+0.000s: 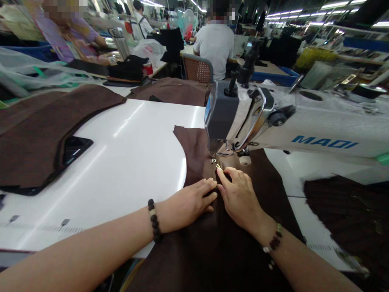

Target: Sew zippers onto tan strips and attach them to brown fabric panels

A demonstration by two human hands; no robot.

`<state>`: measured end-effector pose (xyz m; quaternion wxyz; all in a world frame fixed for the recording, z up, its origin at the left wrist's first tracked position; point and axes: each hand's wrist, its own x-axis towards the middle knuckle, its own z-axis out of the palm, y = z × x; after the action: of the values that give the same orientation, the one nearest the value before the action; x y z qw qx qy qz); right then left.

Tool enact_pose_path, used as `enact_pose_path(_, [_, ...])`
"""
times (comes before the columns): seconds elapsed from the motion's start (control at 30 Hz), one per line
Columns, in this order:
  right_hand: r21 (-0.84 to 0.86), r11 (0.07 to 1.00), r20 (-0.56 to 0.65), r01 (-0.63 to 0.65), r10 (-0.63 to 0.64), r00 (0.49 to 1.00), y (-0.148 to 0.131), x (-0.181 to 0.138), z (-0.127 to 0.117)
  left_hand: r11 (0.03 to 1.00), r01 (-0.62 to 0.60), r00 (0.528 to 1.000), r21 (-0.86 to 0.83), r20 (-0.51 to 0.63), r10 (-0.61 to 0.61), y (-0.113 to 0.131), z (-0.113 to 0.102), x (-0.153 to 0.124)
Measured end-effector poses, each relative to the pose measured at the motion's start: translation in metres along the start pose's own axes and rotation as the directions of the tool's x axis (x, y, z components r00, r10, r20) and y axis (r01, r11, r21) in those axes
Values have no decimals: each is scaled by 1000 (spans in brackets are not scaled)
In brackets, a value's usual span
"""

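A dark brown fabric piece [194,150] lies on the white table [127,162] and runs under the needle of a white sewing machine [304,121]. My left hand [188,202] lies flat on the fabric just in front of the presser foot, fingers stretched out and together. My right hand [240,194] presses on the same fabric beside it, its fingertips close to a small metal zipper part [217,165] at the needle. Both wrists wear bead bracelets.
A stack of brown fabric pieces [39,134] covers the table's left side. More dark fabric [349,215] lies at the right. Behind, a person in a white shirt [215,44] sits on a chair; another person [69,32] works at the far left.
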<state>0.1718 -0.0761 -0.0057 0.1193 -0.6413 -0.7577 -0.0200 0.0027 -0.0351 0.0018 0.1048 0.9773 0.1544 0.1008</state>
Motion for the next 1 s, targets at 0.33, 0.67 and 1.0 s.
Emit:
enact_pose_path(0.33, [88, 996, 34, 15, -18, 999, 17, 22, 5, 1000, 0, 999, 3, 44, 0, -21, -5, 7])
enact_pose_path(0.67, [-52, 992, 122, 111, -104, 987, 3, -33, 2, 992, 64, 985, 111, 156, -80, 14, -27, -1])
enact_pose_path(1.0, [-66, 987, 163, 144, -132, 978, 13, -31, 1, 991, 124, 992, 50, 12, -125, 26, 8, -25])
